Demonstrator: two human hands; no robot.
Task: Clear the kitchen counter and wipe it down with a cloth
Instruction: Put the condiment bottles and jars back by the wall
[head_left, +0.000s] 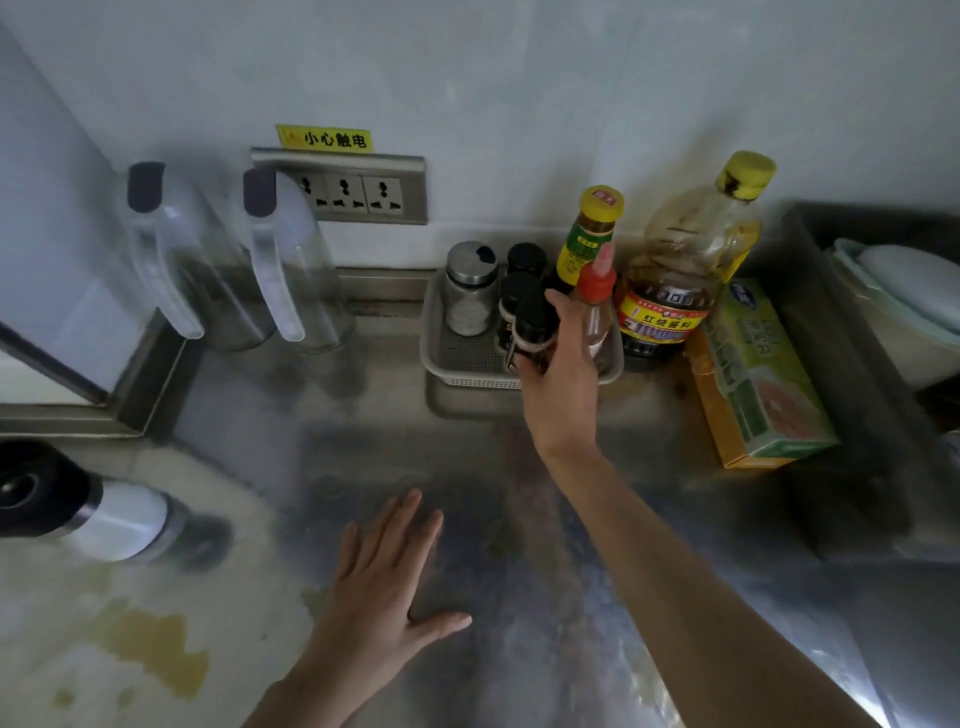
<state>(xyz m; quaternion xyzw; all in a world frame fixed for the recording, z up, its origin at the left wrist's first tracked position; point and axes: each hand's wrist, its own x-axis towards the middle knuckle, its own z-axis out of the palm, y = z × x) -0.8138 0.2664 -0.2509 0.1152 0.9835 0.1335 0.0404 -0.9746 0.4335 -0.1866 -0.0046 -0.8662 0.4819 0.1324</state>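
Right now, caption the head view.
The right hand grips a black-capped jar at the tray; left hand open over the counter.

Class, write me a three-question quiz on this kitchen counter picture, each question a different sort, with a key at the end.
1. True or false: the left hand holds nothing, fingers straight.
2. Which does the right hand grip? A) a black-capped jar B) the yellow-capped oil bottle C) the green box
3. Fill in: the metal-lidded shaker stands in a grey ___.
Key: 1 true; 2 A; 3 tray.
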